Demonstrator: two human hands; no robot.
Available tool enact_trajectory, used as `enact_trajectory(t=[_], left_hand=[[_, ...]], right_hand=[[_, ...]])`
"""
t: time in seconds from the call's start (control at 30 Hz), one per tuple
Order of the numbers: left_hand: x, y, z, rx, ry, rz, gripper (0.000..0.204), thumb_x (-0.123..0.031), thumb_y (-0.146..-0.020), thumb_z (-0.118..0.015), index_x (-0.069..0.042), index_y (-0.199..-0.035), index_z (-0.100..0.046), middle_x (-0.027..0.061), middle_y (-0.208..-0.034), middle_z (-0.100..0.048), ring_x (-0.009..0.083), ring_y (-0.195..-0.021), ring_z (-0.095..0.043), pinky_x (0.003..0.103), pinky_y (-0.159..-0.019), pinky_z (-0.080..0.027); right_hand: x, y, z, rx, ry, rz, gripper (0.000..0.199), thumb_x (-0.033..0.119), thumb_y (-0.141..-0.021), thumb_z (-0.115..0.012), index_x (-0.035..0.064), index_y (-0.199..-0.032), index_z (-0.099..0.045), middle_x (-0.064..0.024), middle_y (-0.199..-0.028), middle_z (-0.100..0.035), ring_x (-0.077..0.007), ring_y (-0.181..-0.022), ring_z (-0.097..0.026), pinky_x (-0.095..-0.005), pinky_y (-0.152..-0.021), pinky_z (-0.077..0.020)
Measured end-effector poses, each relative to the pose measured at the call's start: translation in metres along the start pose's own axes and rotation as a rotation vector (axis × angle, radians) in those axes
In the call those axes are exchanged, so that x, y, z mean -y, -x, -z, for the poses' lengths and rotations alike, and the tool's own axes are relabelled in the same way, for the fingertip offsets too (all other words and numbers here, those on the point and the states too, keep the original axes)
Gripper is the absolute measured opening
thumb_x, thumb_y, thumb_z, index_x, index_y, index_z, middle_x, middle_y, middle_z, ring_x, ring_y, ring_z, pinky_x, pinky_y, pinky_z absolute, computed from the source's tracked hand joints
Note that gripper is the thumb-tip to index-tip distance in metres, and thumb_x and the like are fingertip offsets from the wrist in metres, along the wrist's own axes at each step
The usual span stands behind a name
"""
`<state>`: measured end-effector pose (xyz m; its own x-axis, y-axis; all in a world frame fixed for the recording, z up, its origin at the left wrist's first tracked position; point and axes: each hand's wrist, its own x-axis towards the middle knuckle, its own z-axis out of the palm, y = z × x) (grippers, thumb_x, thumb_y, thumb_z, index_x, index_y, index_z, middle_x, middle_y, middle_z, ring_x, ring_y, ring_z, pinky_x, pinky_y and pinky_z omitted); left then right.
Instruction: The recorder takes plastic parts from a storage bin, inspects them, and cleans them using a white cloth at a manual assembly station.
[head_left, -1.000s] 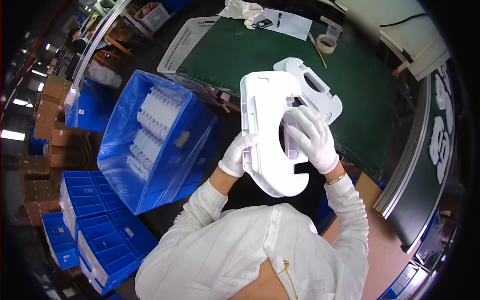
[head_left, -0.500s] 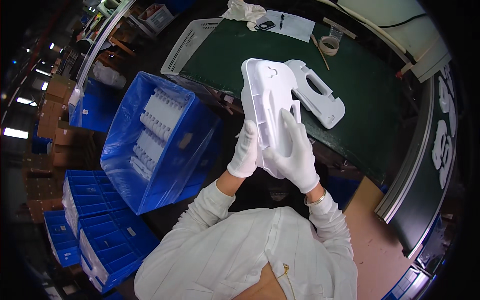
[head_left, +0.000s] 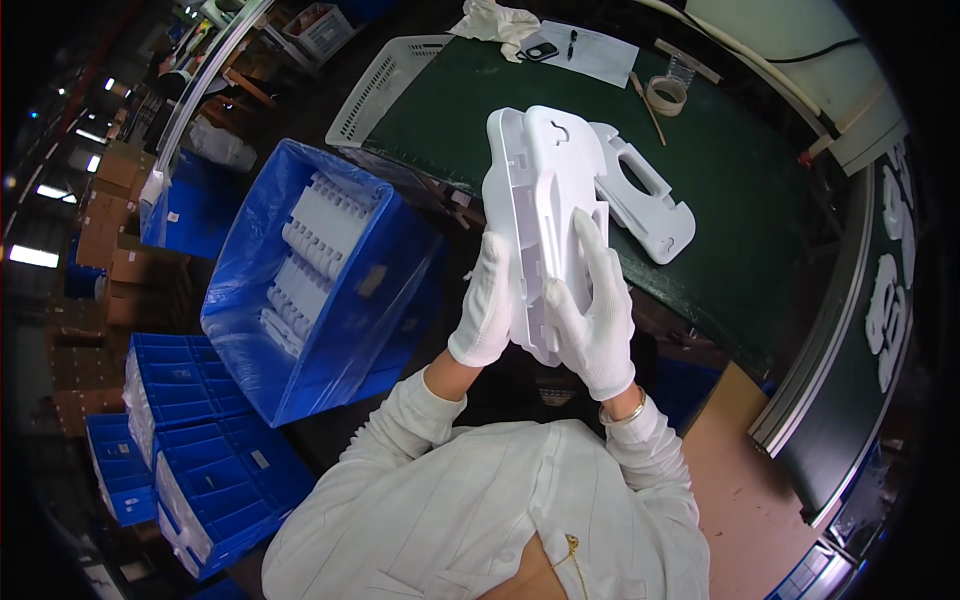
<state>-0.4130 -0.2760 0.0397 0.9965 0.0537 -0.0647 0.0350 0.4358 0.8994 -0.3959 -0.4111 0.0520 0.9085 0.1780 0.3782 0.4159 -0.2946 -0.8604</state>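
"How do the hands grip?"
"Left hand (head_left: pixel 485 308) and right hand (head_left: pixel 595 325), fingers extended, clasp the white plastic part (head_left: pixel 572 165) between them."
"Pointing where?"
"Beyond the white shirt (head_left: pixel 470 490), long axis running away from the wearer, far end toward the green table (head_left: pixel 735 215)."

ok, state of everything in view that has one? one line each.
Held white part, raised, ribbed side showing
Left hand, gloved, holding it
Right hand, gloved, holding it
Second white part, lying on green table
Large blue bin, open, white pieces inside
Pen, lying on paper
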Motion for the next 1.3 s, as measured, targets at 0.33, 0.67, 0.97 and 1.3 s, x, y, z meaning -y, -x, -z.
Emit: enact_trajectory(t=[0.33, 0.67, 0.97, 1.3], left_hand=[[0.002, -0.004, 0.007, 0.059, 0.024, 0.048, 0.071, -0.056, -0.1, -0.024, -0.007, -0.151, -0.019, 0.0118, -0.146, -0.036, 0.0201, -0.131, -0.041, 0.034, -0.108, -0.036], [-0.007, -0.002, -0.005, 0.099, 0.093, 0.062, 0.074, -0.059, -0.099, -0.027, -0.007, -0.151, -0.017, 0.0113, -0.146, -0.036, 0.02, -0.132, -0.039, 0.034, -0.109, -0.035], [-0.006, -0.007, -0.003, 0.07, -0.126, 0.016, 0.07, -0.055, -0.101, -0.025, -0.008, -0.152, -0.015, 0.011, -0.148, -0.033, 0.0199, -0.133, -0.038, 0.034, -0.109, -0.034], [-0.014, -0.019, -0.011, 0.049, -0.05, 0.056, 0.071, -0.057, -0.1, -0.027, -0.005, -0.148, -0.026, 0.0137, -0.139, -0.044, 0.0191, -0.123, -0.049, 0.032, -0.1, -0.043]], right_hand=[[0.015, -0.006, 0.005, 0.124, 0.022, -0.166, 0.065, 0.014, -0.081, -0.063, 0.0035, -0.141, -0.043, -0.0191, -0.116, -0.055, -0.0303, -0.104, -0.058, -0.0363, -0.092, -0.045], [0.017, -0.008, 0.012, 0.16, 0.015, -0.177, 0.066, 0.015, -0.08, -0.064, 0.0032, -0.141, -0.042, -0.0205, -0.119, -0.055, -0.0311, -0.106, -0.058, -0.0373, -0.094, -0.0441], [0.016, -0.014, 0.012, 0.142, -0.035, -0.148, 0.066, 0.014, -0.08, -0.066, 0.0004, -0.14, -0.043, -0.0214, -0.127, -0.054, -0.0317, -0.113, -0.056, -0.0369, -0.098, -0.0421], [-0.002, -0.024, 0.006, 0.076, -0.053, -0.109, 0.056, 0.026, -0.088, -0.062, 0.0093, -0.139, -0.046, -0.0248, -0.112, -0.059, -0.038, -0.097, -0.063, -0.0394, -0.085, -0.049]])
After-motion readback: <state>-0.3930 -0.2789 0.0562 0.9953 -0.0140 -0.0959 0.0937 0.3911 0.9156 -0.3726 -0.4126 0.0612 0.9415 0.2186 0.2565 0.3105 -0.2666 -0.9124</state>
